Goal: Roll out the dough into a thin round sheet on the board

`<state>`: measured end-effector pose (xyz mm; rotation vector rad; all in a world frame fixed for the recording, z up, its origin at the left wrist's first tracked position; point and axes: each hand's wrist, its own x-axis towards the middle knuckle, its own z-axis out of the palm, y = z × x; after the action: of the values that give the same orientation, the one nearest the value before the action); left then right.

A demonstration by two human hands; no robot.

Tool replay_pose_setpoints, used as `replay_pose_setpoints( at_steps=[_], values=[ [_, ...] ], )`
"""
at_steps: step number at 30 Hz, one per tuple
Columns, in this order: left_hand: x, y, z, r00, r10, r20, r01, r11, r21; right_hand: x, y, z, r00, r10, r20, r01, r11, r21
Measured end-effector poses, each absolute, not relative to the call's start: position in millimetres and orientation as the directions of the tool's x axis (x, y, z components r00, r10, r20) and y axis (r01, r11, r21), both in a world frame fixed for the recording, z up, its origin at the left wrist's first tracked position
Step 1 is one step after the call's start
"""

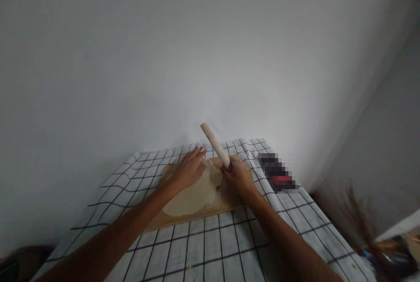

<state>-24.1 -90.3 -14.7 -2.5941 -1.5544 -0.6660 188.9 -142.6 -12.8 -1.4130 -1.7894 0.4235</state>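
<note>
A pale sheet of rolled-out dough lies on a wooden board, its upper right edge uneven. My left hand rests over the far part of the dough, fingers stretched out. My right hand is wrapped round one end of a wooden rolling pin. The pin is tilted, its free end pointing up and to the left, raised off the board. My right hand is low at the board's right side, near the dough's edge; I cannot tell whether it touches the dough.
A white tablecloth with dark grid lines covers the table. A blurred-out dark item with a red patch lies to the right of the board. Behind the table rises a plain wall. Assorted items sit low at the far right.
</note>
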Motion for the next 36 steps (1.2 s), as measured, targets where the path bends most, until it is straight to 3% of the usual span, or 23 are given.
replay_pose_setpoints(
  at_steps=[4,16,30,36],
  values=[
    [-17.5,-126.1,-23.4,0.427,0.878,0.215,0.872,-0.463,0.159,199.9,-141.1,-6.5,-0.002,0.919,0.394,0.627,0.309,-0.715],
    [-8.5,-148.8,-19.1,0.463,0.878,0.121,0.871,-0.476,0.118,202.7,-135.3,-15.0,0.001,0.915,0.402,0.611,0.318,-0.725],
    [-15.2,-119.3,-12.9,0.472,0.870,0.140,0.873,-0.484,0.062,209.0,-131.9,-21.4,0.015,0.897,0.441,0.572,0.354,-0.740],
    [-24.8,-116.0,-24.4,0.323,0.928,0.187,0.938,-0.339,0.065,209.1,-130.9,-21.9,0.026,0.902,0.431,0.570,0.341,-0.748]
  ],
)
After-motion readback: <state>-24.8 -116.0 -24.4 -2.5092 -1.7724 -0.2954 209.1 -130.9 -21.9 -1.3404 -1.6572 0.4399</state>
